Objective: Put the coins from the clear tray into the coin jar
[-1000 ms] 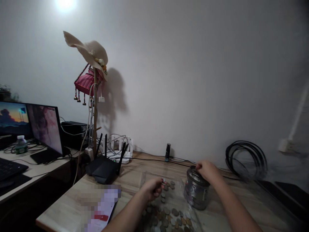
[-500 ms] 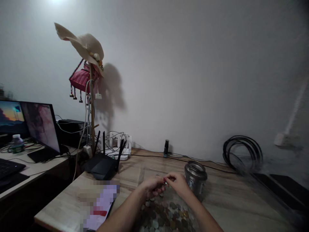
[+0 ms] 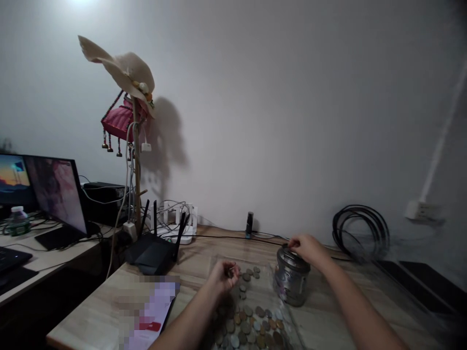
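Many coins [image 3: 251, 324] lie spread on a clear plastic sheet [image 3: 292, 324] at the front of the table, with a few more farther back. Beside them stands a glass jar [image 3: 292, 287] with a dark rim. My right hand [image 3: 308, 249] is over the jar's mouth, its fingers closed and pointing down at the opening; whatever they hold is hidden. Left of the loose coins, my left hand [image 3: 223, 277] hovers with curled fingers, palm partly turned up. What lies in it is too small to make out.
A phone [image 3: 156, 311] lies at the left front of the table. Behind it are a black router [image 3: 151, 253] and a white router [image 3: 186, 233]. A small dark bottle [image 3: 249, 224] stands by the wall, and coiled black cable [image 3: 359, 231] leans at the right.
My hands were together above the coins and are now apart. The right hand has moved right and up to the jar's mouth; the left has drawn slightly left, uncovering coins.
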{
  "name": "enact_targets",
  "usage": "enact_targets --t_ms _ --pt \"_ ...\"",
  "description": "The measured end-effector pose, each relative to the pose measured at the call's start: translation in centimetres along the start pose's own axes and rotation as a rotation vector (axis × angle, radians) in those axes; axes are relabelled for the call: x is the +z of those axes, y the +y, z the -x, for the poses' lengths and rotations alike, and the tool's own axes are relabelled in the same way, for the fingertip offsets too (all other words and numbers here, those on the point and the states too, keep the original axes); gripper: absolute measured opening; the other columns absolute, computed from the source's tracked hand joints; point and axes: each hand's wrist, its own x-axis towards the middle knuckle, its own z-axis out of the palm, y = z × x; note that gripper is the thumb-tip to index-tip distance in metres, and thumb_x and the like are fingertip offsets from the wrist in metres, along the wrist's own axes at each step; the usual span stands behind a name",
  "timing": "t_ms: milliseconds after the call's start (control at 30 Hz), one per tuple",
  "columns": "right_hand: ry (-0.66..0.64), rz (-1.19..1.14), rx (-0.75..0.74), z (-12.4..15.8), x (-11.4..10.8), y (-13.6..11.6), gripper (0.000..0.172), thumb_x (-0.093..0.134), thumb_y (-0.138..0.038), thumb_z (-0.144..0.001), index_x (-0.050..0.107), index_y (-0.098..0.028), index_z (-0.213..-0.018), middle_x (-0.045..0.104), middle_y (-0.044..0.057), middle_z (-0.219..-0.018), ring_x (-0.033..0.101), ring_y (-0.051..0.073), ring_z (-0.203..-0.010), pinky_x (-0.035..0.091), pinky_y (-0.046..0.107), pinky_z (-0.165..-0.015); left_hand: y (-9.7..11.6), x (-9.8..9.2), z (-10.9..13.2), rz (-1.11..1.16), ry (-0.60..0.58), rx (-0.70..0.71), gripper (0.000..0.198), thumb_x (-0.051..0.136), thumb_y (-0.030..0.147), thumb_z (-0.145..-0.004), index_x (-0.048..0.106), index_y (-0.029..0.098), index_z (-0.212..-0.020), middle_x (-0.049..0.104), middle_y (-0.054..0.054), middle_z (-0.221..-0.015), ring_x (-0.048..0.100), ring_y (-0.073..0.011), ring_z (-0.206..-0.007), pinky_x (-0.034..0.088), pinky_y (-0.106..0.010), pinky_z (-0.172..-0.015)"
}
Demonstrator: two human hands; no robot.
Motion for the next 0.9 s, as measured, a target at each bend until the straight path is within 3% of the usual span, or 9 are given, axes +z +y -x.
enact_targets --t_ms 100,167,300,333,433,533,633,767,900 --pt "-0.074 0.031 0.057 0.1 0.2 0.2 0.016 0.052 -0.02 -0.058 0.066 -0.023 -0.063 0.066 0.002 -0.068 0.056 0.014 -0.062 0.033 0.022 -0.051 -0.2 0.1 0.2 -0.021 -0.011 -0.034 0.018 0.038 0.0 -0.064 0.047 0.009 -0.076 0.052 -0.004 -0.058 0.056 -0.0122 -0.057 0.049 -0.022 -0.056" --pt "-0.037 0.056 0.075 0.7 0.1 -0.7 0.014 0.052 -0.022 -0.06 0.066 -0.022 -0.063 0.065 0.003 -0.067 0.056 0.015 -0.062 0.033 0.023 -0.051 -0.3 0.2 0.3 -0.066 -0.015 -0.019 0.027 0.037 -0.003 -0.063 0.047 0.007 -0.085 0.053 -0.005 -0.063 0.059 -0.014 -0.064 0.05 -0.023 -0.059" --pt "0.383 -0.06 -0.056 3.6 0.6 -5.2 0.024 0.045 -0.03 -0.072 0.066 -0.021 -0.079 0.065 0.006 -0.081 0.057 0.017 -0.072 0.039 0.026 -0.063 -0.6 0.4 0.5 -0.181 0.01 0.079 0.028 0.039 -0.002 -0.067 0.047 0.006 -0.093 0.055 -0.005 -0.067 0.061 -0.0141 -0.068 0.049 -0.019 -0.059" --pt "0.433 -0.142 -0.12 4.4 1.3 -6.5 0.026 0.042 -0.031 -0.074 0.065 -0.021 -0.083 0.065 0.006 -0.084 0.056 0.017 -0.074 0.039 0.026 -0.066 -0.7 0.5 0.5 -0.218 -0.001 0.1 0.026 0.04 -0.001 -0.068 0.048 0.006 -0.092 0.057 -0.006 -0.068 0.061 -0.0141 -0.068 0.049 -0.018 -0.059" --pt "0.192 -0.398 -0.326 6.2 4.4 -9.7 0.026 0.043 -0.032 -0.075 0.064 -0.02 -0.083 0.065 0.005 -0.081 0.056 0.015 -0.071 0.041 0.025 -0.066 -1.0 0.6 0.6 -0.332 -0.093 0.105 0.017 0.042 0.003 -0.072 0.052 0.006 -0.086 0.061 -0.008 -0.072 0.062 -0.0128 -0.065 0.047 -0.017 -0.057" --pt "-0.028 -0.595 -0.324 6.7 7.7 -10.7 0.028 0.046 -0.035 -0.074 0.065 -0.017 -0.082 0.066 0.005 -0.077 0.057 0.015 -0.067 0.043 0.025 -0.062 -1.4 0.8 0.8 -0.416 -0.145 0.061 0.01 0.046 0.006 -0.074 0.055 0.007 -0.075 0.062 -0.007 -0.068 0.06 -0.0095 -0.055 0.045 -0.014 -0.052" --pt "-0.16 -0.707 -0.281 6.7 9.5 -10.3 0.031 0.047 -0.038 -0.073 0.066 -0.014 -0.073 0.065 0.005 -0.067 0.056 0.016 -0.061 0.042 0.024 -0.055 -1.5 1.0 1.3 -0.509 -0.167 0.074 0.008 0.051 0.009 -0.073 0.058 0.007 -0.07 0.062 -0.005 -0.064 0.058 -0.0076 -0.051 0.043 -0.013 -0.049" --pt "-0.084 -0.72 -0.232 7.4 9.5 -10.3 0.025 0.049 -0.032 -0.07 0.067 -0.015 -0.075 0.066 0.006 -0.07 0.057 0.017 -0.064 0.042 0.026 -0.058 -1.4 1.2 2.1 -0.541 -0.191 0.075 0.01 0.052 0.013 -0.074 0.06 0.007 -0.074 0.063 -0.005 -0.065 0.059 -0.0075 -0.052 0.044 -0.012 -0.049" --pt "0.197 -0.599 -0.247 7.1 7.3 -9.6 0.023 0.046 -0.029 -0.073 0.066 -0.018 -0.076 0.065 0.007 -0.079 0.057 0.018 -0.075 0.042 0.028 -0.068 -1.3 1.2 2.1 -0.504 -0.15 0.008 0.012 0.05 0.015 -0.075 0.059 0.007 -0.073 0.064 -0.007 -0.066 0.061 -0.0089 -0.059 0.045 -0.012 -0.053"
